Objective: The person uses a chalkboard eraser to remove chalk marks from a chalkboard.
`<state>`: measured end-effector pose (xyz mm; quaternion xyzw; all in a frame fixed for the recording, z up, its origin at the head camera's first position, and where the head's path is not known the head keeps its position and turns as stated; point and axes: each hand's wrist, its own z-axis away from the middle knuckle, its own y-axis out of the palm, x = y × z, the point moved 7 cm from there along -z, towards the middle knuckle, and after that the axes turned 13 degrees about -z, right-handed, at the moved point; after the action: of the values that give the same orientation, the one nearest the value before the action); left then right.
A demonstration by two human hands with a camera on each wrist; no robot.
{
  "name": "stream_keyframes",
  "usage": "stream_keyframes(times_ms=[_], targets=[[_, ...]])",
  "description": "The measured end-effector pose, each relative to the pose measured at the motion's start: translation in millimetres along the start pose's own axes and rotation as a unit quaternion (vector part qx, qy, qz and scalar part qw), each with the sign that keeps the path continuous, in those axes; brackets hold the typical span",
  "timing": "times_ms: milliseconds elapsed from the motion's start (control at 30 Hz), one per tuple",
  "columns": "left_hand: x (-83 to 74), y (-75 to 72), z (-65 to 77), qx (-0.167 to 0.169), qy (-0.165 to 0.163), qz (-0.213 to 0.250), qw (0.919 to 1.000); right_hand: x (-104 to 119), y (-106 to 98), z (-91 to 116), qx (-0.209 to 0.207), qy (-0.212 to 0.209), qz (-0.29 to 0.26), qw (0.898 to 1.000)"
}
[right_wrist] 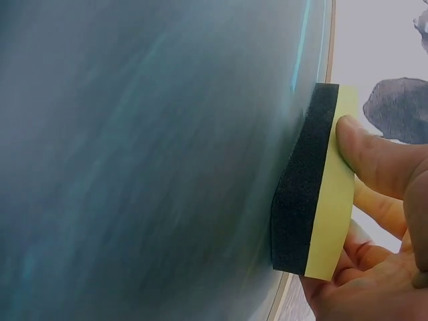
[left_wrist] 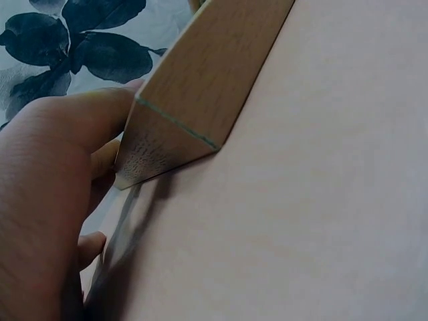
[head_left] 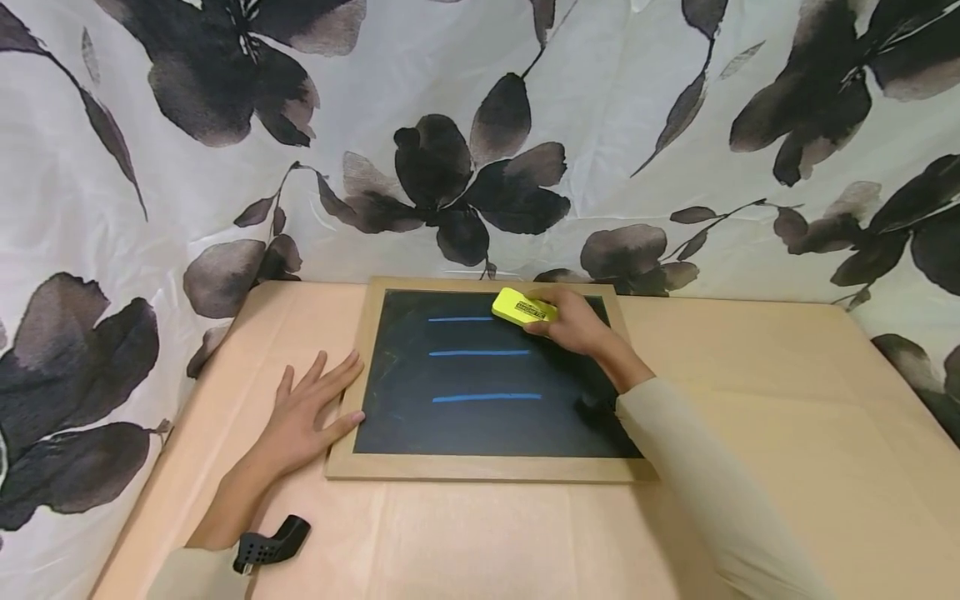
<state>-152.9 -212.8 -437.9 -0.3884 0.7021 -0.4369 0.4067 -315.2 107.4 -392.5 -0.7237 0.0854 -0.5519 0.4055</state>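
Observation:
A chalkboard (head_left: 480,429) in a light wooden frame lies on the table, with three blue horizontal lines drawn on it. My right hand (head_left: 573,321) grips a yellow eraser (head_left: 517,307) at the right end of the top line. In the right wrist view, the thumb and fingers pinch the eraser's yellow back (right_wrist: 332,221), and its dark felt side (right_wrist: 301,194) is against or very near the board. With fingers spread, my left hand (head_left: 303,417) rests at the frame's left side; thumb and fingertips touch the wooden edge (left_wrist: 177,107).
A pale wooden table (head_left: 787,400) surrounds the board. Behind it and along the left hangs a white cloth (head_left: 600,108) with dark flower prints. A black device (head_left: 272,546) is strapped to the left wrist.

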Motion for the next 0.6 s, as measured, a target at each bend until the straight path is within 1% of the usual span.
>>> stream_keyframes(times_ms=[233,467,600], targets=[[-1.9,-1.5,-2.8,-0.001,0.002,0.0,1.0,8,10,-8,-0.002,0.004,-0.002,1.0],[-0.3,-0.8,-1.3,0.001,-0.003,-0.001,1.0,21,26,-19,0.001,-0.017,-0.015,1.0],[0.3,0.2,-0.6,-0.001,-0.005,-0.001,1.0,25,32,-24,0.004,-0.021,-0.017,1.0]])
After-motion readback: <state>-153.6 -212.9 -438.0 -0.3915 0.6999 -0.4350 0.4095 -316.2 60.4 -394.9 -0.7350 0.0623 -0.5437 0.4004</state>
